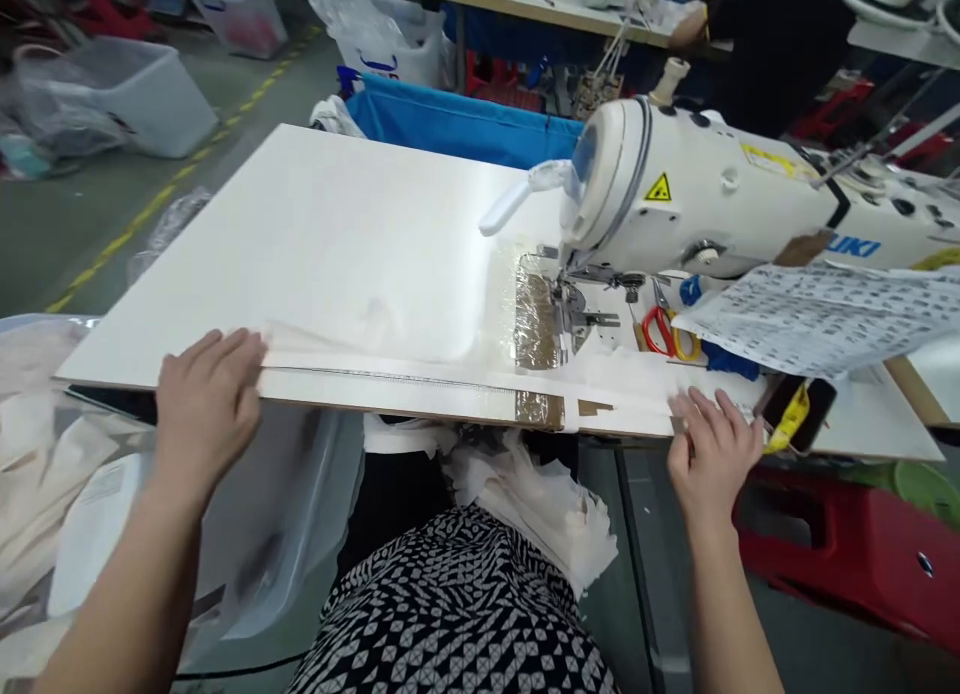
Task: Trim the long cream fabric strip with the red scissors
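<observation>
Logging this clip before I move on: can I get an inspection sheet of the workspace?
Surface: white sewing table, taped patches by the needle.
Job's things: long white fabric strip with a zipper along the near edge.
Clutter: red-handled scissors, printed paper sheet, white sewing machine.
Grippers: left hand flat on the strip's left end; right hand flat on its right end.
Cables: nothing seen.
Surroundings: blue fabric bin, clear plastic tub, red stool.
</observation>
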`<state>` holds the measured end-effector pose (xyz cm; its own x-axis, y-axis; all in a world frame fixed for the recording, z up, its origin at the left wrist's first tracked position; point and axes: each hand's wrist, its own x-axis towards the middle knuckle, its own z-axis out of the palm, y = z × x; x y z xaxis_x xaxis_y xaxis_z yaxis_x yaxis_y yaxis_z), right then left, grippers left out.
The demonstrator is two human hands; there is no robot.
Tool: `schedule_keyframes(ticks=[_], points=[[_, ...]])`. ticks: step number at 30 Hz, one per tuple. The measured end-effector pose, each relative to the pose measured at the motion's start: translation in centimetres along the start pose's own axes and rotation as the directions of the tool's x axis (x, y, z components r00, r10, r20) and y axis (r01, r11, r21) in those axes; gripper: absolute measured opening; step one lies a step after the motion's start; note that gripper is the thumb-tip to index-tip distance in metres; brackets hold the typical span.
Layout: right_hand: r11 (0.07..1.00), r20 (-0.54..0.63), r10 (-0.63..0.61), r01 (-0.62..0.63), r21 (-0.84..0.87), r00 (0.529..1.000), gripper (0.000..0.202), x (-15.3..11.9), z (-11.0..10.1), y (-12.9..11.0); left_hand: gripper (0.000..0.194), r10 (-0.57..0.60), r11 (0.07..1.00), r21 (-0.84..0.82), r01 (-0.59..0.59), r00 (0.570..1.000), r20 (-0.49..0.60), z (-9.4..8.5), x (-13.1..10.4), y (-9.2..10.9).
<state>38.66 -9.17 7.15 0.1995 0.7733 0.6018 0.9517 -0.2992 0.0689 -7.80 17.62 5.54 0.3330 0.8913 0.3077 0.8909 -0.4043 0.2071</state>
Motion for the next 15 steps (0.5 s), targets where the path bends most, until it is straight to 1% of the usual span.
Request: schedule_keyframes(ticks=[2,3,5,7,10,15], points=[[0.997,0.003,0.038,-0.038,0.074,0.999,0.034,0.0,-0.2,-2.1,0.047,-0.019,1.0,-0.022,0.019,1.0,-0.004,0.1,-1.4,1.6],[0.991,0.036,0.027,-0.032,0.131,0.999,0.036,0.0,-0.3,-3.1,0.048,-0.026,0.999,-0.032,0.027,0.999,0.026,0.1,-2.0,2.5],[0.974,0.115,-0.04,0.013,0.226,0.993,0.041,0.0,-0.2,-4.6,0.049,-0.062,0.997,-0.044,0.065,0.996,0.067,0.4,-2.8,4.0],[0.966,0.14,-0.104,0.066,0.249,0.985,0.045,0.0,0.2,-5.3,0.052,-0.092,0.995,-0.043,0.095,0.994,0.067,0.9,-3.1,5.0],[0.97,0.091,-0.14,0.118,0.211,0.986,0.05,-0.2,1.0,-4.8,0.052,-0.111,0.994,-0.012,0.112,0.993,0.039,1.8,-3.2,5.2],[0.956,-0.001,-0.223,0.219,0.195,0.975,0.062,-1.6,2.6,-2.5,0.047,-0.119,0.993,0.026,0.119,0.993,-0.009,2.1,-3.6,4.9]])
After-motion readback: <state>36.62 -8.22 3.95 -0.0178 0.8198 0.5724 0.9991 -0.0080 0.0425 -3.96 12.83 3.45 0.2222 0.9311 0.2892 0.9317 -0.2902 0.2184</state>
